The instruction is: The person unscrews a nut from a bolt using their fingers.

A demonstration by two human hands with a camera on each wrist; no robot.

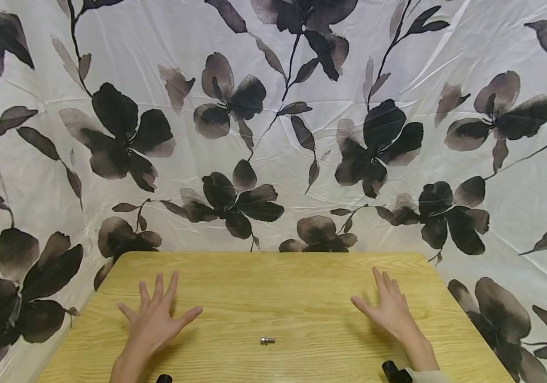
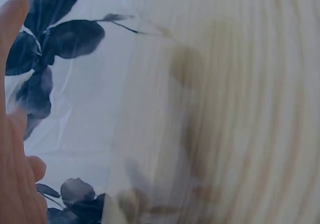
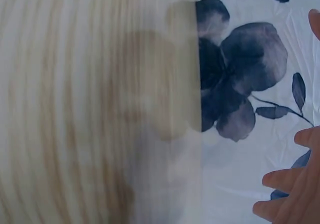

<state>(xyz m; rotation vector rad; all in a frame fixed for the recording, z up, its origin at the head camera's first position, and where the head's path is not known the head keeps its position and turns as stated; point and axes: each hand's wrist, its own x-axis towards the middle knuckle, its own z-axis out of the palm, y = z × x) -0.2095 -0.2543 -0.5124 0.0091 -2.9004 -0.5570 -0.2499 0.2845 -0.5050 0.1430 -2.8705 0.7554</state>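
Note:
A small silver bolt (image 1: 268,340) lies on its side on the wooden table (image 1: 273,287), between my two hands. It looks like a socket-head screw, perhaps with a nut or washer on it; it is too small to be sure. My left hand (image 1: 153,322) is above the table's left part, fingers spread and nothing held. On the other side my right hand (image 1: 390,314) hovers with its fingers extended and thumb pointing inward, also holding nothing. Both hands stay apart from the bolt. The wrist views show parts of the left hand (image 2: 20,164) and right hand (image 3: 295,189).
White cloth (image 1: 311,159) with dark flower prints hangs behind the table and at both sides. Black wrist devices show at the left wrist (image 1: 164,379) and the right wrist (image 1: 396,372). The table's rounded far edge meets the cloth.

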